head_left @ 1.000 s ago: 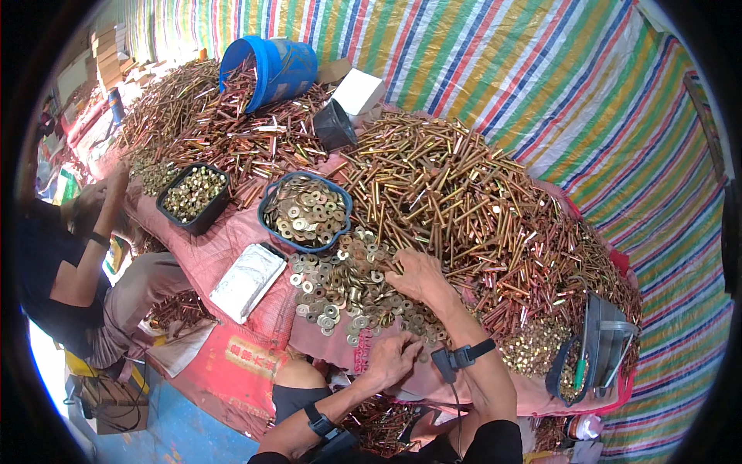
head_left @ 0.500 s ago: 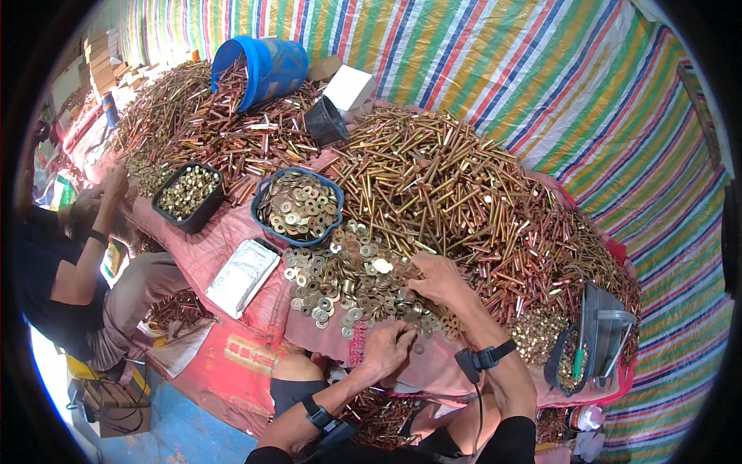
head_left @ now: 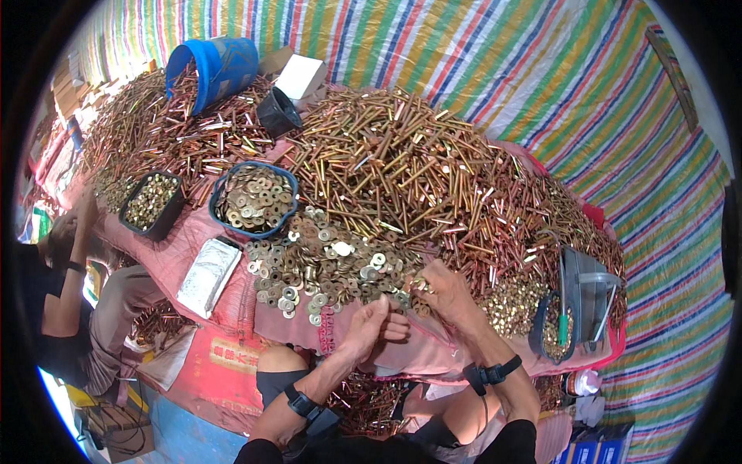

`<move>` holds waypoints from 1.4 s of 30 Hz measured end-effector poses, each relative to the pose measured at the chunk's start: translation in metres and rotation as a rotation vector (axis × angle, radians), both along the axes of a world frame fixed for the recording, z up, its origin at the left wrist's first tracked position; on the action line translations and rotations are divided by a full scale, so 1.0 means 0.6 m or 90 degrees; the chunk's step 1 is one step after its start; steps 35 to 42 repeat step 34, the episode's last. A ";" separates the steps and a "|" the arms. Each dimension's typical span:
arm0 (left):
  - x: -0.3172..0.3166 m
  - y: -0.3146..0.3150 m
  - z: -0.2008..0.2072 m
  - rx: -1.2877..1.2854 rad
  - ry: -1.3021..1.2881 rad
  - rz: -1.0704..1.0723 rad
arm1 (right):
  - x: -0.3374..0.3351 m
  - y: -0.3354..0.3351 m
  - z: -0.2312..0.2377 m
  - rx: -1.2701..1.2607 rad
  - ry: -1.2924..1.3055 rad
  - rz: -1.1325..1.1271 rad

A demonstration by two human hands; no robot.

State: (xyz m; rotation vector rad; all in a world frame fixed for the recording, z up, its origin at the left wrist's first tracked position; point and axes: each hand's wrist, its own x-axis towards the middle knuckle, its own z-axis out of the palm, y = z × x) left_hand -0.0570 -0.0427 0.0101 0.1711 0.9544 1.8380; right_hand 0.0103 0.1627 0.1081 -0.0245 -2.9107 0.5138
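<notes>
A loose heap of flat metal washers [head_left: 309, 271] lies on the pink cloth in front of me. My right hand [head_left: 448, 295] is at the heap's right edge, its fingers curled around a few washers [head_left: 420, 286] at their tips. My left hand [head_left: 376, 328] hovers at the near edge of the heap, thumb raised and fingers apart, with nothing visible in it. Beyond the heap on the left, a blue-rimmed basin [head_left: 255, 229] is full of washers. Behind the washers rises a large mound of brassy bolts [head_left: 386, 162].
A black tub of nuts [head_left: 158, 224], a white packet [head_left: 209, 277] and a tipped blue bucket [head_left: 232, 73] stand to the left. Nuts [head_left: 514, 305] and a grey scoop-like container [head_left: 583, 294] lie right. Another person [head_left: 58, 309] sits at far left. Striped sheeting [head_left: 495, 69] hangs behind.
My right hand has drawn back from the heap toward me, bringing washers along. My left hand has lifted and its fingers have spread. The whole view has shifted, so things sit further left.
</notes>
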 end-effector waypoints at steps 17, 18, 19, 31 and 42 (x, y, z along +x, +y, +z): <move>0.030 0.042 -0.042 0.061 -0.231 -0.103 | 0.108 -0.043 -0.059 -0.151 0.034 0.048; 0.029 0.042 -0.040 0.068 -0.225 -0.113 | 0.113 -0.045 -0.059 -0.155 0.035 0.032; 0.028 0.043 -0.037 0.075 -0.217 -0.123 | 0.120 -0.048 -0.060 -0.220 -0.002 -0.020; 0.035 0.039 -0.018 0.087 -0.176 -0.149 | 0.156 0.001 -0.127 -1.067 0.165 -0.378; 0.036 0.041 -0.034 0.086 -0.176 -0.161 | 0.157 0.010 -0.137 -1.207 0.202 -0.391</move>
